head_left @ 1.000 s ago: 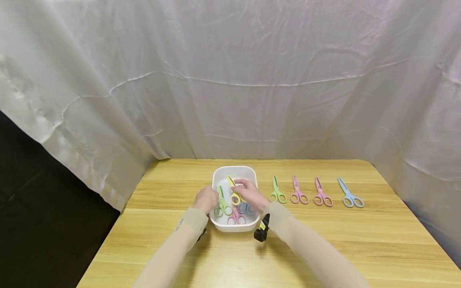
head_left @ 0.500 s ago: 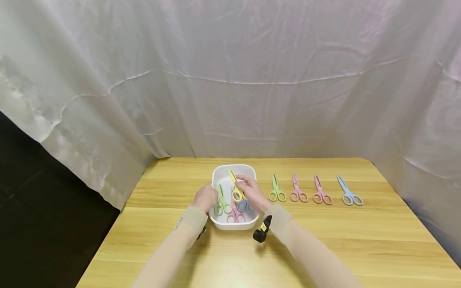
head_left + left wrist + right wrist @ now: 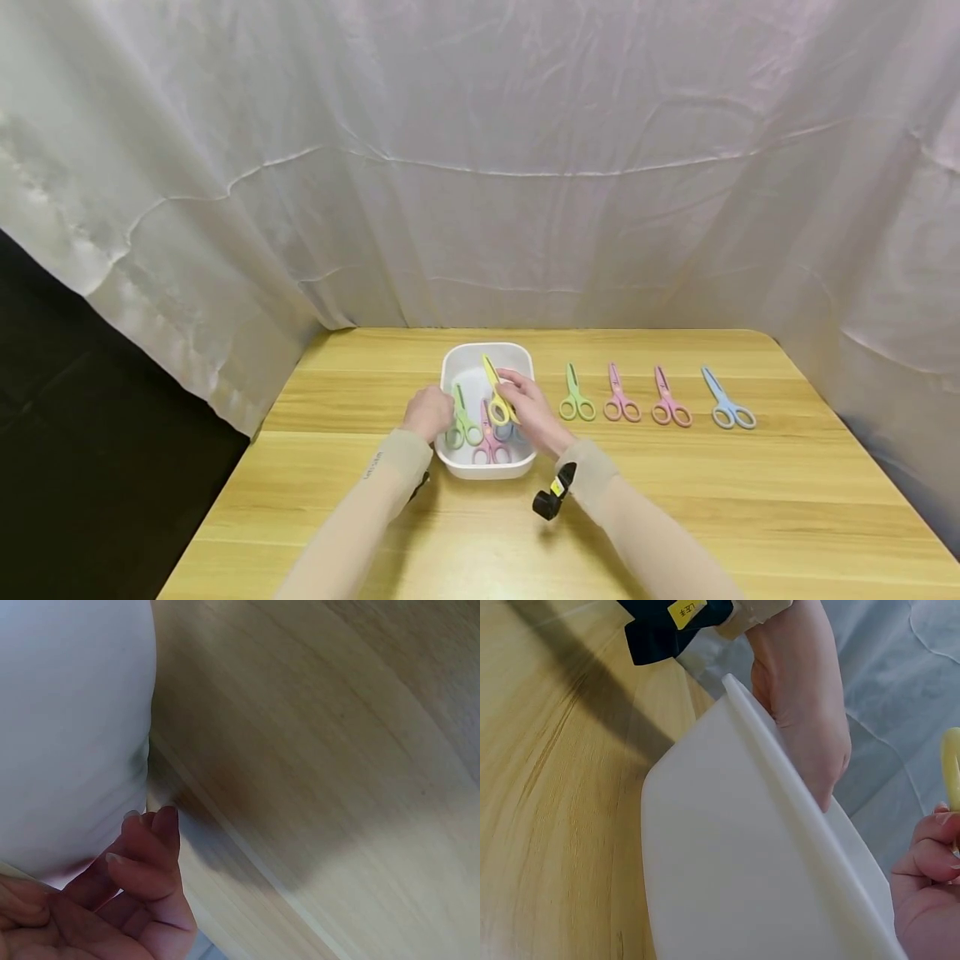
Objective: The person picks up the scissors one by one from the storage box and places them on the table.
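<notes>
Yellow scissors [image 3: 494, 392] were held over the right part of a white plastic bin [image 3: 487, 472], blades aimed at the far end and slightly left, handle loops nearer the person. The right hand [image 3: 528, 408] pinched them from the right side, fingers bent in around them with little gap; the right wrist view caught only part of that hand at its edge, with a bit of yellow above curled fingers. Whether the scissors touched anything beneath could not be told.

The left hand [image 3: 431, 412] gripped the bin's left rim, its fingers closely curled, several of them showing against the outer wall in the left wrist view.

Inside the bin, green scissors [image 3: 462, 417] lay along the left side, pink scissors [image 3: 488, 433] lay near the front, and blue scissors [image 3: 504, 431] were partly hidden behind the right hand and the yellow pair.

Right of the bin, four more pairs lay in a row, well apart from one another, on a wood-grain table [image 3: 750, 500]: one green [image 3: 574, 393], two pink and one blue, all with blades pointing away. A pale curtain [image 3: 525, 242] hung behind the table.
</notes>
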The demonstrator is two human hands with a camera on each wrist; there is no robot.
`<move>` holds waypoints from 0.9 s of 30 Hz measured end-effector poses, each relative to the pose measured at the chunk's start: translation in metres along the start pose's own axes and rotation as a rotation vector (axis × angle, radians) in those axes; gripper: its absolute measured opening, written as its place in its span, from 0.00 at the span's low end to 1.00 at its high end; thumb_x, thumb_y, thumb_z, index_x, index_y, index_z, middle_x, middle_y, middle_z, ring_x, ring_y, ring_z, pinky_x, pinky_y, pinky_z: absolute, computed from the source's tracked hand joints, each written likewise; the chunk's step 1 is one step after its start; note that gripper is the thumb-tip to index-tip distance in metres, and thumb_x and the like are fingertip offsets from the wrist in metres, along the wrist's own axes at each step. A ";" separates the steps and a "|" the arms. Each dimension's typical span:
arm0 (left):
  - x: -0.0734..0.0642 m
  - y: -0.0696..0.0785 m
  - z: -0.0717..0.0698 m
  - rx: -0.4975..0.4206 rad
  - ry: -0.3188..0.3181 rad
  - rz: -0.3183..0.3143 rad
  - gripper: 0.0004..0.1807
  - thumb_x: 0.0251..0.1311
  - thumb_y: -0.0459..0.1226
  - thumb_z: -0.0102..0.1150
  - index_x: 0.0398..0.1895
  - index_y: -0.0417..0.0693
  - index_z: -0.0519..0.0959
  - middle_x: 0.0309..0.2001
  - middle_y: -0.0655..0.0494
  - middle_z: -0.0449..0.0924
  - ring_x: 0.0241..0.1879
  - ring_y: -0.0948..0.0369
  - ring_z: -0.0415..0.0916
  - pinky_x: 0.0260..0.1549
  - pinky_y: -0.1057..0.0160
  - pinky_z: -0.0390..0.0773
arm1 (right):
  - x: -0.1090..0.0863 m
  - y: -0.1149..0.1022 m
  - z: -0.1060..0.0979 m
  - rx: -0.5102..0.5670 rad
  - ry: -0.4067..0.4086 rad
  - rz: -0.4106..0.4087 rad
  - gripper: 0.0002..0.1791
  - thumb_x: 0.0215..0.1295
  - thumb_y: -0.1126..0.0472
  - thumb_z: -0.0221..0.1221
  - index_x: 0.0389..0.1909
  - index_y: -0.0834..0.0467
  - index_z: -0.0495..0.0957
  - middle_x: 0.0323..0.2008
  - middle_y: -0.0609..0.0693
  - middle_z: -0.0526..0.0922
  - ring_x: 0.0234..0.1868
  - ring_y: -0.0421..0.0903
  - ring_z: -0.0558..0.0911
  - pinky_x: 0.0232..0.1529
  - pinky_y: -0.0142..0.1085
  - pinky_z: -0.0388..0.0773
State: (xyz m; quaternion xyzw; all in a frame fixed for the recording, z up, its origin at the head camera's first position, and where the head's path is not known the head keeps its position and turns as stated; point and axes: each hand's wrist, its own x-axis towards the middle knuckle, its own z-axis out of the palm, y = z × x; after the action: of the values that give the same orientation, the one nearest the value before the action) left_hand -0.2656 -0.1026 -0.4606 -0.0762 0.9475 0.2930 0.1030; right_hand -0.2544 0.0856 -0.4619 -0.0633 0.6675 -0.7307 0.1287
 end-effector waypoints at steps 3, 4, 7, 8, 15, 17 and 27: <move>0.001 0.000 0.000 -0.001 -0.003 -0.001 0.15 0.72 0.37 0.44 0.34 0.37 0.78 0.27 0.49 0.76 0.23 0.59 0.75 0.17 0.69 0.78 | -0.004 -0.001 -0.003 -0.008 0.005 -0.002 0.25 0.78 0.60 0.46 0.72 0.61 0.64 0.56 0.62 0.80 0.48 0.45 0.81 0.47 0.30 0.80; 0.001 0.000 0.001 -0.003 -0.003 0.001 0.15 0.72 0.37 0.44 0.35 0.37 0.78 0.27 0.49 0.76 0.23 0.59 0.76 0.17 0.69 0.78 | -0.005 -0.002 -0.004 -0.009 0.004 0.000 0.25 0.78 0.61 0.46 0.72 0.61 0.64 0.57 0.63 0.79 0.48 0.43 0.81 0.47 0.31 0.80; 0.001 0.000 0.000 -0.011 -0.007 -0.001 0.14 0.72 0.37 0.44 0.36 0.36 0.78 0.27 0.48 0.77 0.23 0.59 0.76 0.17 0.69 0.78 | -0.009 -0.005 -0.008 0.000 0.008 0.002 0.25 0.78 0.61 0.45 0.73 0.61 0.63 0.57 0.61 0.79 0.46 0.40 0.80 0.47 0.30 0.80; 0.001 0.000 0.000 -0.014 -0.007 -0.003 0.14 0.72 0.37 0.44 0.36 0.36 0.78 0.27 0.48 0.77 0.23 0.59 0.76 0.17 0.69 0.78 | -0.010 -0.007 -0.009 0.004 0.005 0.001 0.25 0.78 0.61 0.45 0.73 0.62 0.63 0.56 0.60 0.80 0.45 0.39 0.80 0.47 0.29 0.79; 0.001 0.001 0.000 -0.021 -0.007 0.004 0.14 0.72 0.36 0.46 0.37 0.35 0.78 0.27 0.48 0.78 0.23 0.59 0.77 0.17 0.69 0.78 | -0.016 -0.012 -0.021 0.069 -0.008 0.003 0.27 0.78 0.62 0.44 0.75 0.64 0.58 0.45 0.46 0.79 0.38 0.35 0.78 0.39 0.24 0.79; 0.000 0.001 0.000 -0.019 -0.011 0.005 0.14 0.72 0.36 0.46 0.37 0.35 0.78 0.27 0.48 0.78 0.23 0.59 0.76 0.16 0.69 0.78 | -0.017 -0.012 -0.025 0.053 0.004 0.007 0.28 0.78 0.62 0.44 0.75 0.64 0.57 0.43 0.45 0.78 0.37 0.35 0.77 0.38 0.25 0.78; -0.003 0.001 -0.002 -0.013 -0.013 0.015 0.14 0.72 0.37 0.45 0.35 0.36 0.78 0.26 0.49 0.76 0.22 0.60 0.74 0.16 0.70 0.77 | -0.027 -0.009 -0.047 0.122 0.067 0.013 0.28 0.78 0.61 0.46 0.73 0.68 0.59 0.35 0.41 0.81 0.30 0.32 0.78 0.32 0.22 0.77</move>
State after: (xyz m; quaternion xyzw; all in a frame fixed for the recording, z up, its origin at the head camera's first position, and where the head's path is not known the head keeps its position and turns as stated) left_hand -0.2629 -0.1028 -0.4577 -0.0676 0.9455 0.3004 0.1064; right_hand -0.2422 0.1383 -0.4560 -0.0263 0.6260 -0.7709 0.1147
